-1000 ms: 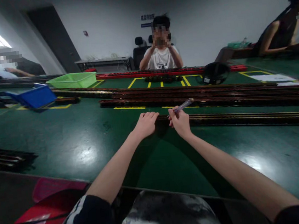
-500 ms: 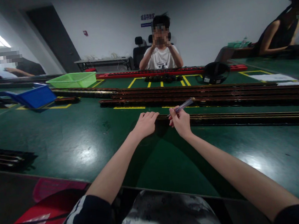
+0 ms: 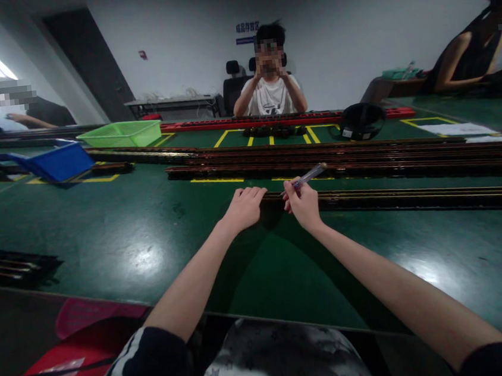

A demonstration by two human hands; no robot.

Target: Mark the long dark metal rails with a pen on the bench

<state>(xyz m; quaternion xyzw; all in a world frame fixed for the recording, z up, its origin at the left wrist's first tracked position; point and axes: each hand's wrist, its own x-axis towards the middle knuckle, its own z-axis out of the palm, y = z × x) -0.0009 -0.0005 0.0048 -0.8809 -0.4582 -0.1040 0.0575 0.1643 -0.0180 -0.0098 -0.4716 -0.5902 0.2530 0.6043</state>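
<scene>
Barely any movement in the head view: both hands keep their spots, pen's upper end sits a touch further right than in the first frame. Left hand [image 3: 245, 208] palm down at the left end of the near dark strips [image 3: 391, 198]; fingers bent over, can't tell if gripping or just resting. Right hand [image 3: 303, 206] closed around a clear pen [image 3: 312, 174], tilted, upper end up and to the right, lower end down at the strips; tip contact unclear, fingers cover it. Near strips lie flat on green table [image 3: 270, 282], running off to the right. Larger strip bundle [image 3: 364, 158] just beyond, roughly parallel. Further left, blue bin [image 3: 62, 163] and green basket [image 3: 132, 142]. Black round container [image 3: 363, 121] behind bundle, right side. Long red piece [image 3: 226, 124] along the back. Person in white shirt [image 3: 272, 99] across, both hands raised to face. More dark strips [image 3: 8, 264] at near left edge.
</scene>
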